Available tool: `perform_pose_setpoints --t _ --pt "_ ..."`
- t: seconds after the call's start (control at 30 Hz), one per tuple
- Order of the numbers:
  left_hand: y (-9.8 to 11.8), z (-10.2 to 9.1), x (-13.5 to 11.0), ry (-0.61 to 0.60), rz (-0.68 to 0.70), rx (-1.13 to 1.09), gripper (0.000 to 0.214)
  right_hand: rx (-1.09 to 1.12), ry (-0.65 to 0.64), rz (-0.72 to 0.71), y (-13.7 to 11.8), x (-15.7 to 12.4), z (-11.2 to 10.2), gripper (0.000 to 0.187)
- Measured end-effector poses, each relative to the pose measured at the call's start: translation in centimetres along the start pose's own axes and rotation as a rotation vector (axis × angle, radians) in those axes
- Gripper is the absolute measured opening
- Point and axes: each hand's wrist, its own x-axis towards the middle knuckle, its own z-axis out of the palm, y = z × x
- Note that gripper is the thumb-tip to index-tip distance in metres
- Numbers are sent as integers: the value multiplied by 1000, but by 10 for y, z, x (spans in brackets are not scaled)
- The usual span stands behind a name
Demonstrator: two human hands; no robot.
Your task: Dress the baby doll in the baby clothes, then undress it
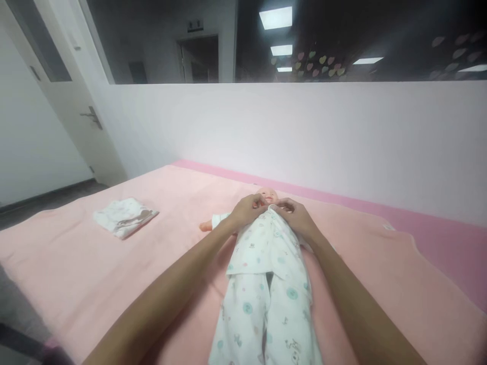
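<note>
A baby doll point(269, 193) lies on its back, its head toward the wall. It wears a white printed top point(256, 248) and matching trousers point(247, 314). At the neck of the top, my left hand point(249, 207) pinches the collar from the left side. My right hand point(294, 213) closes on the collar's other side, close to the left. Both hands partly cover the doll's chin and shoulders. One doll arm point(206, 225) sticks out to the left in a white sleeve. The fine detail between my fingertips is too small to make out.
A folded white printed cloth point(124, 215) lies to the left on the pink blanket point(171, 197). A pink mat edge point(437, 238) runs along the white wall point(304, 137). A door point(89, 116) stands at the far left, and a dark window point(342, 40) spans the top.
</note>
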Motion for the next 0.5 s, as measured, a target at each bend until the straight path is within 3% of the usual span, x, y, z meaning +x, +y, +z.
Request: perform_pose_setpoints --t 0.23,0.37,0.5 --pt "-1 10 2 96 15 1 20 73 2 85 -1 -2 2 37" --pt "-3 10 4 82 58 -3 18 163 5 138 -3 -2 2 42" --pt "-4 10 3 80 84 -45 15 87 -50 220 -11 -4 0 43"
